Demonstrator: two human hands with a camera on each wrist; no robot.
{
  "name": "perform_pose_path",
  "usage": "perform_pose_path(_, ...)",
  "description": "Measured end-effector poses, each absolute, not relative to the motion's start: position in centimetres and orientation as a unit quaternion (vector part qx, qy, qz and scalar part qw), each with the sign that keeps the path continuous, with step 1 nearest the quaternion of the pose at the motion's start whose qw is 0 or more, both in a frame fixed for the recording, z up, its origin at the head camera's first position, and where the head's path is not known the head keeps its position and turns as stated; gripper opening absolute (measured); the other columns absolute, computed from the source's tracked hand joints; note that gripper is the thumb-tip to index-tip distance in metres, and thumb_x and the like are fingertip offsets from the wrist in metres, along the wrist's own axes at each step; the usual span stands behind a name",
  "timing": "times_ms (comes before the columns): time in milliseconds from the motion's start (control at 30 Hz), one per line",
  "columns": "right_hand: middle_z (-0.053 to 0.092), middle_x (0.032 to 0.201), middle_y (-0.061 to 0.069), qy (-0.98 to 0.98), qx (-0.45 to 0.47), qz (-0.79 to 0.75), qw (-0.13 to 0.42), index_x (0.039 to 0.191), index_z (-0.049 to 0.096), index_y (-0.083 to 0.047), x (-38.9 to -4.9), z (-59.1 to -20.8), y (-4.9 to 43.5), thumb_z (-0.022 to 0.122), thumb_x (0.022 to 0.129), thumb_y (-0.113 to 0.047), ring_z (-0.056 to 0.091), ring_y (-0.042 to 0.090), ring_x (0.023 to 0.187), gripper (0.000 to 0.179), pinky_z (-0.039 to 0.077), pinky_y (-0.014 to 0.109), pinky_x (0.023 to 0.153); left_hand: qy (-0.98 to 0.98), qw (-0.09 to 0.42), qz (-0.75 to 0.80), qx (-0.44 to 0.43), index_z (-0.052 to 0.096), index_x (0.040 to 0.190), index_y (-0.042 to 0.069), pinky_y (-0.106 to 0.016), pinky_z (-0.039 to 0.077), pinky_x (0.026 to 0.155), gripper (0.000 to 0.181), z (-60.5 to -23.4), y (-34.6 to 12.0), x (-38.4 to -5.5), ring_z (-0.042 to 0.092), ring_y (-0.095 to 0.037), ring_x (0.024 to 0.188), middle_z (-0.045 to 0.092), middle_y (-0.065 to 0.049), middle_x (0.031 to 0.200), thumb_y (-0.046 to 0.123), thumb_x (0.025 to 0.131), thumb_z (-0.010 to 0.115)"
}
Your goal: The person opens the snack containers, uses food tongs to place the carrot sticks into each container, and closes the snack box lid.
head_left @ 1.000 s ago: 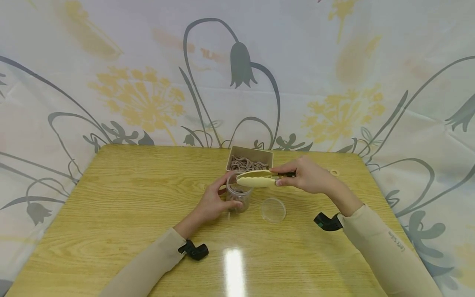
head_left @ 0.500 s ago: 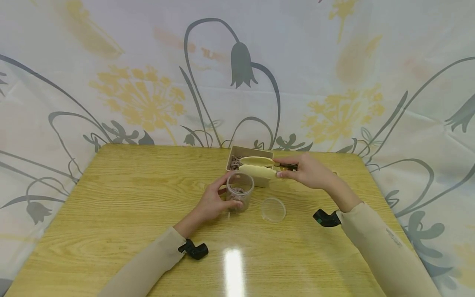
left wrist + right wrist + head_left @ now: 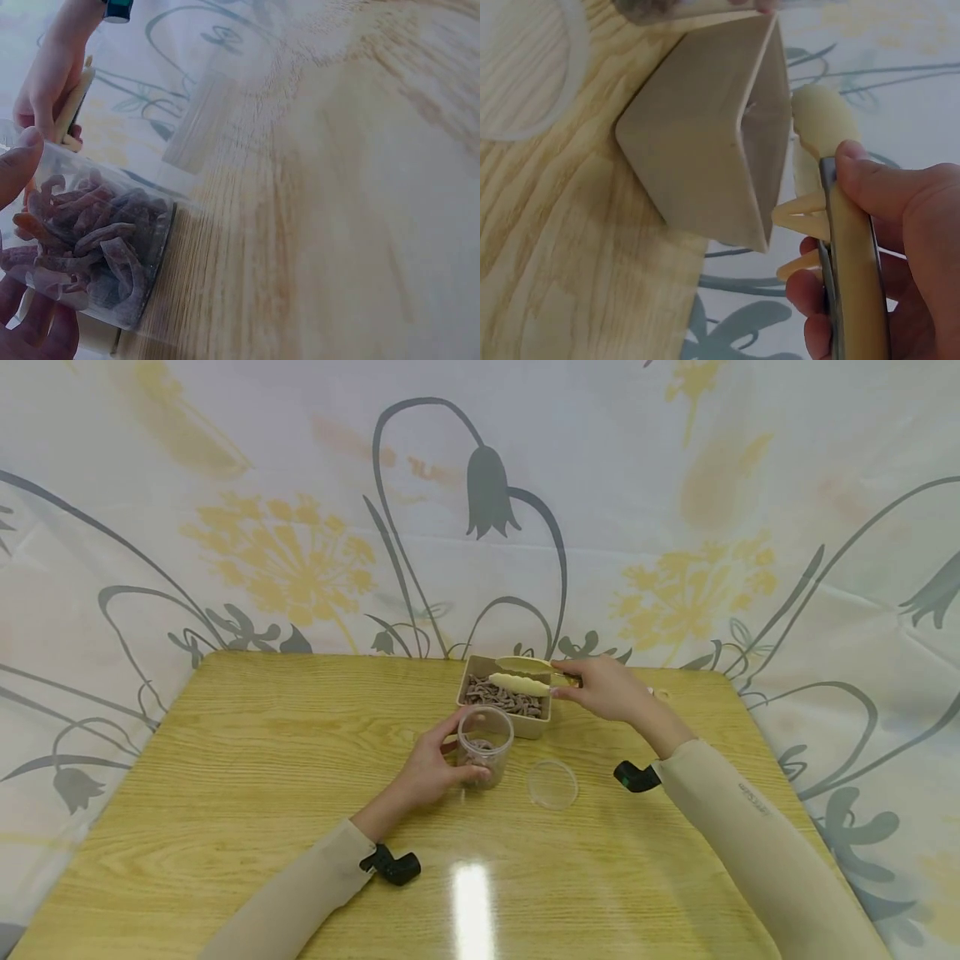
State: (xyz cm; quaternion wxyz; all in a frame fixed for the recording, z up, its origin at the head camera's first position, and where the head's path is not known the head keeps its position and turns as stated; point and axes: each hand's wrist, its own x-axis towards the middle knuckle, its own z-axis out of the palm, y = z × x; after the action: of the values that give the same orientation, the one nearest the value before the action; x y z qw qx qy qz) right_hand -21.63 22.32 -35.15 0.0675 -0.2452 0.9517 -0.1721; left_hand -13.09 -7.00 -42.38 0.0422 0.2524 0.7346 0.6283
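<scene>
My left hand [image 3: 427,770] holds a clear plastic jar [image 3: 498,760] upright on the table, fingers and thumb curled round its side. Dried brownish strips [image 3: 97,240] fill the lower part of the jar in the left wrist view. Just behind it stands a beige box [image 3: 534,727] with many similar strips [image 3: 495,695]. My right hand [image 3: 609,689] grips a pair of tongs [image 3: 855,262] by the handles. Their cream scalloped tips are spread apart over the box; no strip shows between them.
A round clear lid [image 3: 552,785] lies flat on the wooden table [image 3: 300,735], right of the jar. A small pale ring-shaped thing [image 3: 662,693] sits behind the right wrist. A patterned cloth [image 3: 315,527] hangs at the table's back edge.
The tongs have moved from over the jar's mouth back to above the box, the right hand going away from me with them. Left hand and jar have stayed put.
</scene>
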Motion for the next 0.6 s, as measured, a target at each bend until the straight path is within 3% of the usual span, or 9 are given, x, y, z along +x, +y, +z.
perform_pose_path(100,0.072,0.09,0.011,0.957,-0.249,-0.126,0.083,0.146,0.051,-0.005,-22.3,-35.2,21.7,0.065,0.097,-0.038,0.058,0.017,0.058,0.06,0.052,0.039,0.063,0.737,0.043,0.627,0.248,0.042,0.15,0.006,-0.052,0.043,0.106,0.085,-43.7,-7.0,-13.7,0.045,-0.036,0.133,0.051,-0.019,0.142,-0.002,0.076,0.084)
perform_pose_path(200,0.063,0.131,0.017,0.958,-0.25,-0.096,0.098,0.145,0.05,-0.003,-22.8,-35.2,21.1,0.065,0.097,-0.041,0.067,0.031,0.1,0.064,0.053,0.051,0.09,0.737,0.043,0.628,0.246,0.042,0.151,0.012,-0.049,0.044,0.106,0.088,-45.2,-7.0,-14.3,0.045,-0.033,0.134,0.051,-0.013,0.144,0.002,0.075,0.086)
perform_pose_path(267,0.06,0.135,0.018,0.959,-0.251,-0.082,0.106,0.146,0.049,-0.002,-23.1,-35.2,20.6,0.065,0.096,-0.043,0.063,0.034,0.113,0.066,0.05,0.053,0.096,0.737,0.041,0.628,0.245,0.042,0.152,0.013,-0.049,0.044,0.106,0.089,-45.7,-7.0,-14.6,0.045,-0.032,0.134,0.051,-0.012,0.144,0.003,0.074,0.086)
perform_pose_path(600,0.061,0.133,0.016,0.951,-0.27,-0.003,0.151,0.143,0.052,-0.002,-24.1,-34.3,17.9,0.065,0.095,-0.046,0.061,0.037,0.115,0.067,0.05,0.054,0.095,0.743,0.041,0.622,0.245,0.042,0.152,0.02,-0.046,0.045,0.106,0.089,-45.9,-7.1,-14.6,0.046,-0.028,0.134,0.051,-0.007,0.144,0.006,0.076,0.086)
